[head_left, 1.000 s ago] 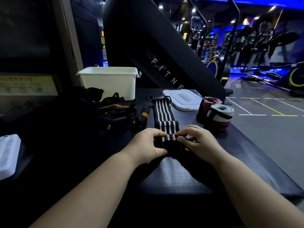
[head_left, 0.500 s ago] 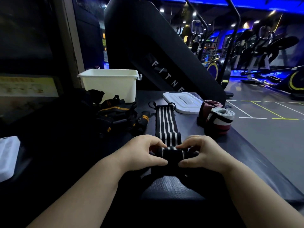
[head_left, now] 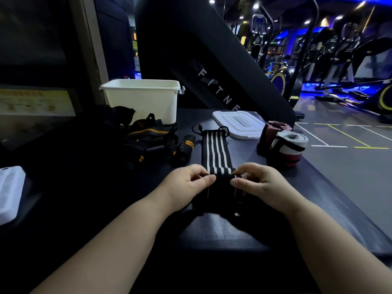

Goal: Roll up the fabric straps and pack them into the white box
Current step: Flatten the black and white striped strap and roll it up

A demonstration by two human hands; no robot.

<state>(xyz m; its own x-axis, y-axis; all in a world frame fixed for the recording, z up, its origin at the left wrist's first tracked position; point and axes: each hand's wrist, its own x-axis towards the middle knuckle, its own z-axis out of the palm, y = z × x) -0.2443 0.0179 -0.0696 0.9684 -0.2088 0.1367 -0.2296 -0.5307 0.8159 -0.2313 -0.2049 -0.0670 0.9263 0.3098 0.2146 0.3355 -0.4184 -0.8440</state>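
- Head view: the left hand (head_left: 186, 183) and right hand (head_left: 261, 183) each pinch the near end of the striped strap (head_left: 215, 151), fingers curled over it and thumbs facing each other.
- The strap lies flat on the bench (head_left: 318, 198) and runs away from the hands towards the lid (head_left: 237, 124).
- The white box (head_left: 144, 102) stands open at the back left, well apart from the hands.
- A strap pile (head_left: 148, 136) lies in front of the box.
- Two rolls (head_left: 286, 149) stand at the right, near the lid.
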